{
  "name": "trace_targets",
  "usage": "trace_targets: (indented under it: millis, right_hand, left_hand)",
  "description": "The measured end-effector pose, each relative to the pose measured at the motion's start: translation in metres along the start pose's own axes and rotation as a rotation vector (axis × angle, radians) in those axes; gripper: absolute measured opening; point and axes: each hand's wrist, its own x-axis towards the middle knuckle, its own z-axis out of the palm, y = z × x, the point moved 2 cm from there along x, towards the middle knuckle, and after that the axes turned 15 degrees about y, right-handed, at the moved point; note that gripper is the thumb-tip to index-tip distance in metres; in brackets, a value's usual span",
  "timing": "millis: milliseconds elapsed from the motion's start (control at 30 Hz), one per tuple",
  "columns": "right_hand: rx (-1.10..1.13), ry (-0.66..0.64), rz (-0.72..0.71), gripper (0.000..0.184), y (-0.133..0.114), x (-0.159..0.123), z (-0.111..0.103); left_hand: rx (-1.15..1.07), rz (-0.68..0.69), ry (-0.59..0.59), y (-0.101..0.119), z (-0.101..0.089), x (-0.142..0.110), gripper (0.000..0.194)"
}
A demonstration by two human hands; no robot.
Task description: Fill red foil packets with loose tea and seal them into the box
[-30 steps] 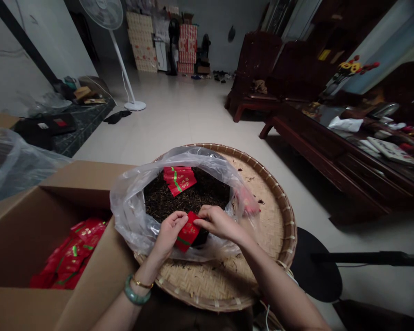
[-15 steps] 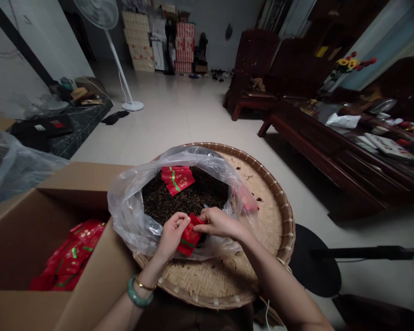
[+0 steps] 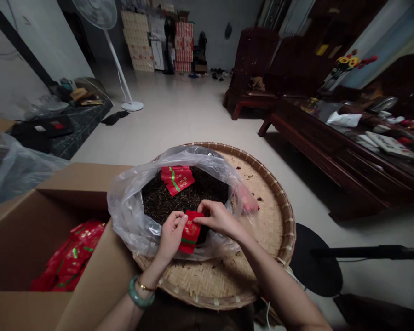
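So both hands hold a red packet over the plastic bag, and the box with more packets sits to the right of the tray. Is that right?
Not quite: the box with more packets sits to the left of the tray, as the head view shows. The left hand and right hand do hold a red packet over the plastic bag.

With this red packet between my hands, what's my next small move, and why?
Perhaps gently spread the top edge of the red packet: the left hand and right hand pinch it near its upper corners, and loose dark leaves lie just beyond. I can't tell if it's open.
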Motion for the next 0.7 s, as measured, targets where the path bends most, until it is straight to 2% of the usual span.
trace_targets:
  millis: [67, 133, 200, 300, 433, 600, 700]
  right_hand:
    - [0.149, 0.079, 0.099, 0.03, 0.005, -0.001, 0.003]
    - [0.275, 0.098, 0.211, 0.038, 0.012, -0.003, 0.008]
    - [0.363, 0.087, 0.305, 0.039, 0.018, -0.005, 0.013]
    - [0.427, 0.083, 0.372, 0.038, 0.022, -0.008, 0.017]
    - [0.395, 0.13, 0.319, 0.034, 0.019, -0.009, 0.014]
    - [0.313, 0.088, 0.262, 0.031, 0.013, -0.01, 0.015]
    - [0.312, 0.102, 0.255, 0.031, 0.01, -0.011, 0.017]
  left_hand:
    - [-0.001, 0.027, 0.033, 0.001, -0.001, 0.001, 0.039]
    - [-0.01, 0.05, 0.063, 0.001, -0.001, 0.001, 0.038]
    - [-0.039, 0.044, 0.079, 0.0, -0.001, 0.002, 0.039]
    - [-0.1, -0.037, 0.056, -0.001, 0.0, 0.002, 0.041]
    - [-0.105, -0.137, -0.042, -0.002, 0.002, 0.001, 0.042]
    - [-0.106, -0.163, -0.061, 0.001, 0.002, 0.001, 0.038]
    - [-0.176, -0.269, -0.184, 0.004, 0.005, -0.001, 0.043]
